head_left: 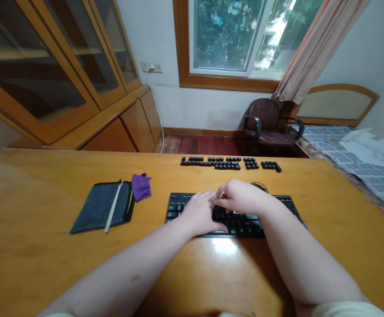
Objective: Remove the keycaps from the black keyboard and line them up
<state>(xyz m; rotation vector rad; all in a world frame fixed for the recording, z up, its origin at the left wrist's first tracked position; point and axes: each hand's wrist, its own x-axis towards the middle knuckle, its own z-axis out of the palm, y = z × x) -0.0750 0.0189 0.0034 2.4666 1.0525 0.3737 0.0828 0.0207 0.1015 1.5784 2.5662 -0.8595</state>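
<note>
A black computer keyboard [244, 230] lies on the wooden desk in front of me, some of its keys hidden under my hands. My left hand [200, 213] rests flat on its left half, fingers stretched forward and thumb out to the right. Above the keyboard's middle, my right hand [244, 198] is bent inward with its fingers pinched, close against the left fingertips. A small silvery piece [222, 193] shows at the right fingers; its kind is unclear. Behind the keyboard, loose black keycaps [227, 165] stand in grouped rows near the desk's far edge.
Left on the desk [40, 189] lies a dark grey zip pouch [96, 204] with a slim pale stick-like tool [114, 206] across it. A purple cloth [141, 187] touches its right side. A coiled black cable [259, 186] sits behind the keyboard. An armchair [264, 116] stands beyond the desk.
</note>
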